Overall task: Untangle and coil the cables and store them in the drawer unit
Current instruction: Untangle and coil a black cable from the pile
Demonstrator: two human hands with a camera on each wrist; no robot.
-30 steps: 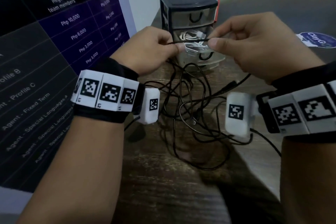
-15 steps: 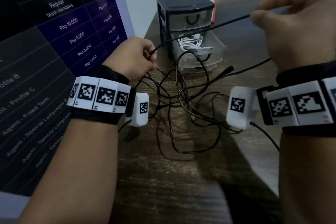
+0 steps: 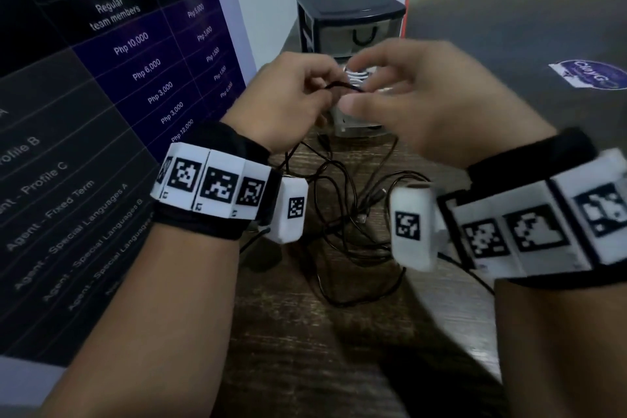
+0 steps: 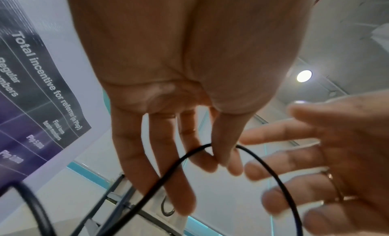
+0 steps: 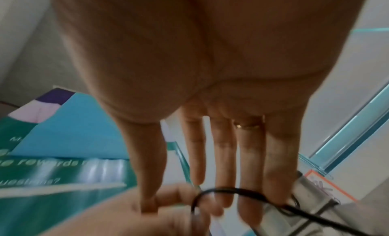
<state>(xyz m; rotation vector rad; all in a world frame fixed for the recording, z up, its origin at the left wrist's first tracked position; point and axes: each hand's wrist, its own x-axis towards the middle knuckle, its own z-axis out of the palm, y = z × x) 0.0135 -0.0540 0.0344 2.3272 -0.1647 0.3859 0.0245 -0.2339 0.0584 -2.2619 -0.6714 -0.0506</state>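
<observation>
- Wooden counter point(image 3: 305, 366) below your hands carries the black cable tangle point(image 3: 342, 214), so slack can run free.
- Just beyond your fingers the drawer unit point(image 3: 349, 20) has a drawer pulled out, white cables inside.
- Your left hand point(image 3: 288, 98) pinches the black cable point(image 4: 172, 166), anchoring a loop.
- Your right hand point(image 3: 424, 102), fingers relaxed, brushes that loop without gripping.

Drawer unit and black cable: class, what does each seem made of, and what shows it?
Drawer unit: apparently plastic, with a dark matte moulded frame and translucent drawer fronts. Black cable: probably rubber- or plastic-sheathed, smooth with a slight sheen, bending in a loop where the left hand pinches it.
</observation>
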